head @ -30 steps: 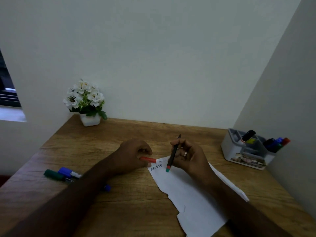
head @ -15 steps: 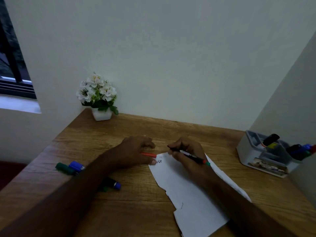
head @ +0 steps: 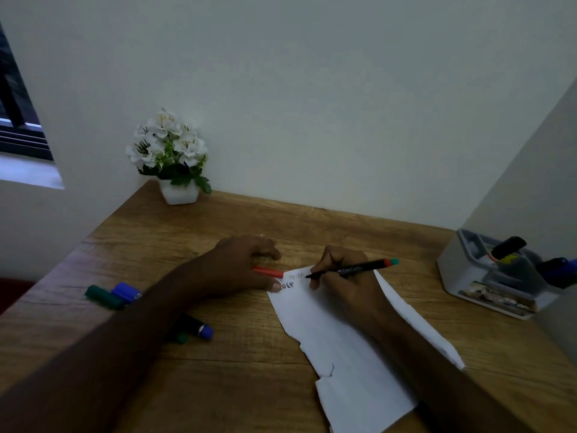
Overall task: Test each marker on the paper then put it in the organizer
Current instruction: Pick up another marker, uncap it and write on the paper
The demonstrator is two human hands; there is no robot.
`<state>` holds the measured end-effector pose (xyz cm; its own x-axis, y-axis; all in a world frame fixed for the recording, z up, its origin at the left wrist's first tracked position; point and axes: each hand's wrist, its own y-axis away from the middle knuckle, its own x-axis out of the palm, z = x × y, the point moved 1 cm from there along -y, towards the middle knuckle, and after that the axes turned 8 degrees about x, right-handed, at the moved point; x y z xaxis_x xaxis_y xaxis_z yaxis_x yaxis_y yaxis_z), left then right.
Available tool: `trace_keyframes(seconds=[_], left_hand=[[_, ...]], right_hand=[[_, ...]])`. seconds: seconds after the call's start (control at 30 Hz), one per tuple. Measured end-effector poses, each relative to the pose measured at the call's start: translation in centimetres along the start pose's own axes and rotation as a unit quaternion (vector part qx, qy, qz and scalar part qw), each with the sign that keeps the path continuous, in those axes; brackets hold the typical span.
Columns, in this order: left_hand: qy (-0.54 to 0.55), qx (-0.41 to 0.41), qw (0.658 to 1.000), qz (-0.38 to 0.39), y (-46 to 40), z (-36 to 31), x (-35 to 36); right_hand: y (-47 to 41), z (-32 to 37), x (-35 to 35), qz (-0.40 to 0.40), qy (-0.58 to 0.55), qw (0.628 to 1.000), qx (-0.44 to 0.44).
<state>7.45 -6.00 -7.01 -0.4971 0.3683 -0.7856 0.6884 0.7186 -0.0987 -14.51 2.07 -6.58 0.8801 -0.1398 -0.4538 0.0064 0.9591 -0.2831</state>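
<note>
A torn white paper (head: 343, 354) lies on the wooden desk (head: 218, 385), with a few letters written at its top edge. My right hand (head: 346, 289) grips a thin black marker (head: 359, 269) with a red and green end, its tip touching the top of the paper. My left hand (head: 237, 267) rests at the paper's top left corner, holding a red cap (head: 268, 271) between thumb and fingers. The grey organizer (head: 462, 273) stands at the right wall with several markers in it.
Left of my forearm lie a green marker (head: 103, 296), a blue marker (head: 125, 291) and a dark marker with a blue end (head: 196, 328). A white pot of flowers (head: 178, 192) stands in the back left corner. Walls close the back and right.
My right hand turned the marker from upright to a writing slant and set its tip on the paper. My left hand stayed at the paper's corner with the red cap.
</note>
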Motion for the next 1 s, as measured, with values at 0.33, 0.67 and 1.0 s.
trace_keyframes(seconds=[0.33, 0.67, 1.0], left_hand=[[0.007, -0.006, 1.000, 0.003, 0.2, -0.4, -0.2], [0.007, 0.002, 1.000, -0.006, 0.2, -0.4, -0.1], [-0.005, 0.017, 1.000, -0.012, 0.2, -0.3, -0.2]], right_hand=[[-0.3, -0.3, -0.1, 0.032, -0.027, 0.999, 0.007], [0.0, 0.5, -0.3, 0.007, -0.057, 0.998, 0.024], [0.6, 1.5, 1.4, 0.140, 0.333, 0.918, -0.164]])
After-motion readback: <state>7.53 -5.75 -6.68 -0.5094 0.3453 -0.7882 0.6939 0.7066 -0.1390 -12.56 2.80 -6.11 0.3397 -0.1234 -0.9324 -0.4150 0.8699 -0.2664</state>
